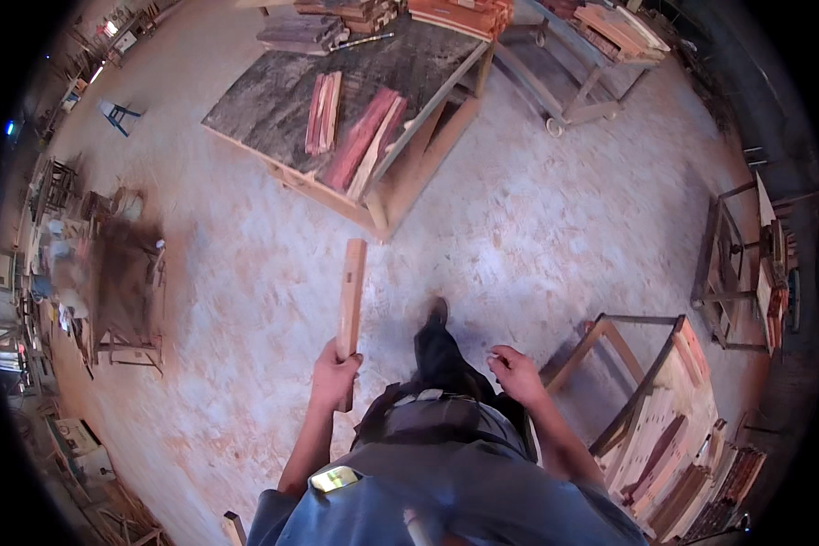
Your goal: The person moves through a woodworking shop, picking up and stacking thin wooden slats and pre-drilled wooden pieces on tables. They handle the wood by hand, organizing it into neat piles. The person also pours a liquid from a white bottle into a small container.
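Note:
In my left hand [334,373] is a squared length of brown wood [351,296], gripped near its lower end with the fingers wrapped round it. The piece stands out ahead of me, and a small dark mark shows near its far end. My right hand [517,371] is at my right side with its fingers curled in. Something small and pale shows at its fingertips, too small to name. Ahead is a dark-topped work table [255,100] that carries a short bundle of reddish wood strips [323,114] and longer red and pale strips [364,146].
Stacked boards [300,35] and orange-red planks [460,14] lie on the table's far side. A wheeled cart [564,109] with planks stands beyond it. Close on my right is a metal-framed rack [601,341] with boards [651,446]. A cluttered bench [123,282] is at left.

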A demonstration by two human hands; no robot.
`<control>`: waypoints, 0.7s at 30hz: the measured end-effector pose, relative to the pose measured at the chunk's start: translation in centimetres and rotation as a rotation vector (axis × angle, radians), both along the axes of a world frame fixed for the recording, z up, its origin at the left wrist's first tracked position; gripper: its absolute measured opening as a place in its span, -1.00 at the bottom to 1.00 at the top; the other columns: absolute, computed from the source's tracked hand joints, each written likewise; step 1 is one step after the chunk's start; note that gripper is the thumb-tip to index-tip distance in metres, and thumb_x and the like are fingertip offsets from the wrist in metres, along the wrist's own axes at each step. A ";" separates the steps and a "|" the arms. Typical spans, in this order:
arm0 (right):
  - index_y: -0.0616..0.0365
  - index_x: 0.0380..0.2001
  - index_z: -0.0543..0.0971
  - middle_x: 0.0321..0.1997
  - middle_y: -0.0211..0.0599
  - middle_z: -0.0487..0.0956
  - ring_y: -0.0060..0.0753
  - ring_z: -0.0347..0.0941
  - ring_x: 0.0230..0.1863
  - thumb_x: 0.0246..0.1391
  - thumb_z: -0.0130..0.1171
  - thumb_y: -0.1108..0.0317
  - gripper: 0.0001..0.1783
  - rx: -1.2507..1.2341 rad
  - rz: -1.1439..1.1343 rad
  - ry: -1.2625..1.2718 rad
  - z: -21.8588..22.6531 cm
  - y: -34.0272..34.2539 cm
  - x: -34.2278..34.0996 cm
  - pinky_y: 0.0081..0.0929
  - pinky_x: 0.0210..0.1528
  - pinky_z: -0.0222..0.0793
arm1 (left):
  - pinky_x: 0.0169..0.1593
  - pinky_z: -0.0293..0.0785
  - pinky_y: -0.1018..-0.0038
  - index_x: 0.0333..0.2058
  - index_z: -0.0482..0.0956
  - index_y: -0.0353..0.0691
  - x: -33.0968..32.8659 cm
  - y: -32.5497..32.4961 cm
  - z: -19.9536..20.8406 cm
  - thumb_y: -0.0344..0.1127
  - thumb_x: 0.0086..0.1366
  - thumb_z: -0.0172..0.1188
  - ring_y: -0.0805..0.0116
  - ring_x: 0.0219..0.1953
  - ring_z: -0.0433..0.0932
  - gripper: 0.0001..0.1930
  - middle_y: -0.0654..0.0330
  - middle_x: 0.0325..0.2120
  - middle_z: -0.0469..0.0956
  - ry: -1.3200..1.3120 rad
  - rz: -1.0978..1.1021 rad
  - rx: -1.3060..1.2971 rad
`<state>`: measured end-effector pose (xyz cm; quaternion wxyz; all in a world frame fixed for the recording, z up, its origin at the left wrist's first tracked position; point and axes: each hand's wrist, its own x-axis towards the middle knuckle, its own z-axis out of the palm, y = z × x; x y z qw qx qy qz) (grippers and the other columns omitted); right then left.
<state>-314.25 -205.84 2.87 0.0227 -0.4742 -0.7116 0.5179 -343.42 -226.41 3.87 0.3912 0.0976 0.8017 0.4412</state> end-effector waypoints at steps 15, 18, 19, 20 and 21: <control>0.22 -0.03 0.48 -0.32 -0.02 0.61 -0.04 0.56 -0.28 0.13 0.15 0.14 -0.56 -0.006 0.270 0.115 1.6 16.2 -22.8 -0.25 -0.19 0.45 | -0.38 0.48 0.51 -0.12 0.46 -0.32 -15.1 13.3 2.1 -0.36 0.23 0.08 0.46 -0.47 0.55 -0.74 0.26 -0.48 0.50 0.052 0.223 0.133; 0.23 -0.02 0.47 -0.34 -0.01 0.61 -0.07 0.56 -0.30 0.13 0.16 0.13 -0.54 -0.131 0.247 0.062 0.0 16.1 -26.3 -0.29 -0.19 0.45 | -0.33 0.48 0.47 -0.16 0.49 -0.33 -19.1 15.2 1.9 -0.34 0.22 0.10 0.44 -0.44 0.55 -0.75 0.21 -0.48 0.51 0.067 0.219 0.069; 0.22 0.00 0.47 -0.34 -0.01 0.60 -0.08 0.56 -0.30 0.13 0.16 0.13 -0.53 -0.127 0.236 0.058 -0.6 15.9 -27.2 -0.29 -0.20 0.45 | -0.32 0.47 0.45 -0.17 0.49 -0.34 -20.7 15.8 1.7 -0.33 0.21 0.11 0.42 -0.44 0.55 -0.75 0.19 -0.49 0.52 0.092 0.205 0.035; 0.22 0.01 0.46 -0.34 -0.01 0.60 -0.08 0.56 -0.30 0.13 0.16 0.13 -0.53 -0.123 0.227 0.050 -1.2 15.7 -28.1 -0.29 -0.20 0.45 | -0.31 0.47 0.43 -0.18 0.50 -0.35 -22.3 16.3 1.4 -0.32 0.20 0.11 0.40 -0.44 0.55 -0.74 0.16 -0.49 0.53 0.115 0.193 0.002; 0.21 0.02 0.45 -0.35 0.00 0.60 -0.09 0.56 -0.31 0.13 0.16 0.13 -0.52 -0.118 0.215 0.042 -1.8 15.4 -29.1 -0.30 -0.20 0.45 | -0.31 0.47 0.41 -0.19 0.50 -0.35 -24.4 16.8 0.7 -0.31 0.19 0.12 0.37 -0.44 0.55 -0.74 0.14 -0.49 0.54 0.199 0.160 -0.019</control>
